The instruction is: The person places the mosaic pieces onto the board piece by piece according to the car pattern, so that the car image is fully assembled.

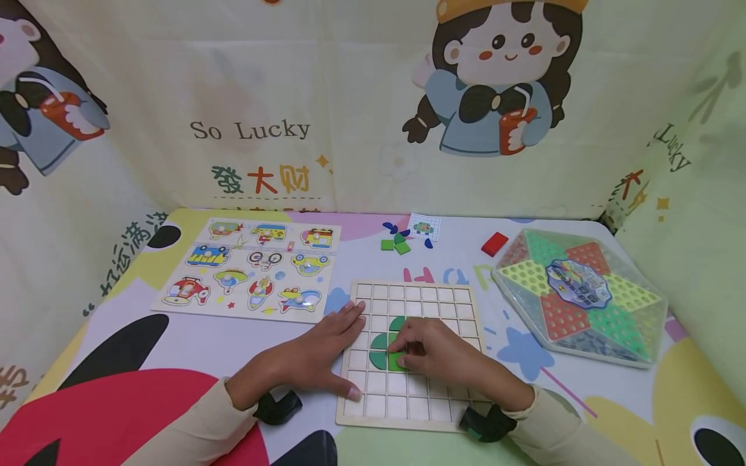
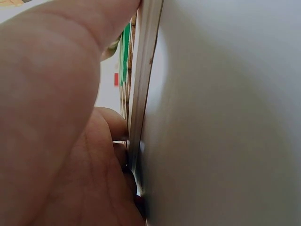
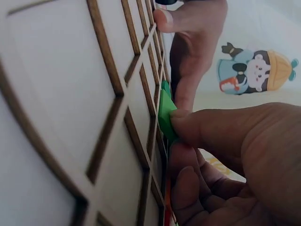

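A wooden grid board (image 1: 416,386) lies in front of me. My left hand (image 1: 311,355) rests along its left edge, fingers extended and thumb spread; in the left wrist view the palm (image 2: 89,179) is beside the board's side edge (image 2: 141,89). Over the grid's middle, my right hand (image 1: 440,349) pinches a light green square tile (image 3: 166,113) between thumb and fingers. The tile (image 1: 395,362) is at a cell beside dark green rounded pieces (image 1: 379,360) set in the grid. Another dark green rounded piece (image 1: 397,322) lies farther up, partly behind the right hand.
Behind the board are loose green squares (image 1: 387,245), blue half-round pieces (image 1: 428,243) and a small pattern card (image 1: 429,222). A vehicle puzzle board (image 1: 280,268) lies to the left. To the right are a red block (image 1: 495,244) and a hexagonal clear-lidded game box (image 1: 574,323).
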A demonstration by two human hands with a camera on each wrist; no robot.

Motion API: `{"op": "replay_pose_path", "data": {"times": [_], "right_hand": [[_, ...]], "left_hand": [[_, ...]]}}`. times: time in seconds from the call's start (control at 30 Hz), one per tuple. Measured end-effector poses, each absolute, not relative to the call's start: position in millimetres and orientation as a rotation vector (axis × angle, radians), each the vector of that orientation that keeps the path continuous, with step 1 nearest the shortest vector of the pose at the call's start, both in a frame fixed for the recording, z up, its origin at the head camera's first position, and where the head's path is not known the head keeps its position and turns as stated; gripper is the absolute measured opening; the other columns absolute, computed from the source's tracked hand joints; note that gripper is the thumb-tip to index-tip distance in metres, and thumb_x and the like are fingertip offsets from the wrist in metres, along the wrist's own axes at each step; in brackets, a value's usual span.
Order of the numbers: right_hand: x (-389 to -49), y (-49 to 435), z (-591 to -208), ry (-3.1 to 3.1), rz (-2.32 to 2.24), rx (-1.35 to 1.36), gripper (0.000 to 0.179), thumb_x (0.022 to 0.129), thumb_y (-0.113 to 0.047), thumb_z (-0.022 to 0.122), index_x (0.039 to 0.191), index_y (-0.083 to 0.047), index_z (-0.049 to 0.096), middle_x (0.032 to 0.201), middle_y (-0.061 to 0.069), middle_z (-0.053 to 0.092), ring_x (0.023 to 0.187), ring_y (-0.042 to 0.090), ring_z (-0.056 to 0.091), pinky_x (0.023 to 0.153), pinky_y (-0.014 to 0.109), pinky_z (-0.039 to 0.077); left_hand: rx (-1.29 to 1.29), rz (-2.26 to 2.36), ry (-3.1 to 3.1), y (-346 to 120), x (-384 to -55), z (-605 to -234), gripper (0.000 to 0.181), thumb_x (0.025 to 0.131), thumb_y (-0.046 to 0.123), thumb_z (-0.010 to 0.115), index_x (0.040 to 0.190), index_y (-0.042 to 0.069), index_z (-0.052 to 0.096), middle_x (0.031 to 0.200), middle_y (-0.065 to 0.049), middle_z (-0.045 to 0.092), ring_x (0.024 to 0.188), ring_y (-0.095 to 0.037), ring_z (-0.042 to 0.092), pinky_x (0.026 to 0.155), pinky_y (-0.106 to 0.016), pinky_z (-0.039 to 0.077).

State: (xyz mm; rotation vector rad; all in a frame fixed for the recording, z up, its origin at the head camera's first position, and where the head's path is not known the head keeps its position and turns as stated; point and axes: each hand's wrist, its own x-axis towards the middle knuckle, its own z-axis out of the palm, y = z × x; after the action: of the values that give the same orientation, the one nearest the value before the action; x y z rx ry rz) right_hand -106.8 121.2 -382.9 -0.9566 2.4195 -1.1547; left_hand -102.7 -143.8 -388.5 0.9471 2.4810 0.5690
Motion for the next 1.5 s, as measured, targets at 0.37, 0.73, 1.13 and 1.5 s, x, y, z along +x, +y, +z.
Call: {"op": "replay_pose_path", "data": {"times": [0.37, 0.73, 1.13, 1.5], "right_hand": [[-107, 123, -382, 2.433, -1.139, -0.958, 0.018, 0.087, -0.006, 0.074, 0.104, -0.013, 0.075, 0.088, -0.007, 0.061, 0.07, 0.007, 0.051, 0.059, 0.023, 0.047], [-121, 131, -369, 2.477, -1.265, -0.897, 0.013, 0.092, -0.011, 0.069, 0.103, -0.011, 0.074, 0.095, -0.006, 0.068, 0.082, 0.011, 0.06, 0.073, 0.027, 0.053], [-155, 135, -372, 2.536, -1.251, -0.792, 0.013, 0.092, -0.008, 0.068, 0.102, -0.007, 0.075, 0.095, -0.004, 0.069, 0.082, 0.015, 0.06, 0.073, 0.028, 0.054], [-197, 131, -375, 2.602, -1.322, -0.589, 0.017, 0.092, -0.006, 0.067, 0.107, -0.003, 0.074, 0.098, 0.004, 0.07, 0.083, 0.02, 0.061, 0.074, 0.029, 0.053]], "left_hand": [[0.949, 0.556, 2.483, -143, -103, -388, 0.113, 0.074, 0.067, 0.07, 0.156, 0.01, 0.017, 0.163, 0.002, -0.005, 0.147, -0.017, -0.011, 0.117, -0.045, 0.007], [0.941, 0.576, 2.477, -145, -101, -387, 0.115, 0.074, 0.069, 0.07, 0.156, 0.009, 0.017, 0.163, 0.001, -0.004, 0.147, -0.017, -0.01, 0.117, -0.046, 0.007], [0.936, 0.594, 2.469, -144, -102, -388, 0.113, 0.074, 0.069, 0.069, 0.156, 0.009, 0.018, 0.163, 0.001, -0.002, 0.147, -0.016, -0.01, 0.117, -0.047, 0.008], [0.942, 0.583, 2.476, -144, -102, -387, 0.113, 0.075, 0.068, 0.069, 0.156, 0.008, 0.018, 0.164, 0.0, -0.002, 0.147, -0.017, -0.009, 0.117, -0.047, 0.008]]}}
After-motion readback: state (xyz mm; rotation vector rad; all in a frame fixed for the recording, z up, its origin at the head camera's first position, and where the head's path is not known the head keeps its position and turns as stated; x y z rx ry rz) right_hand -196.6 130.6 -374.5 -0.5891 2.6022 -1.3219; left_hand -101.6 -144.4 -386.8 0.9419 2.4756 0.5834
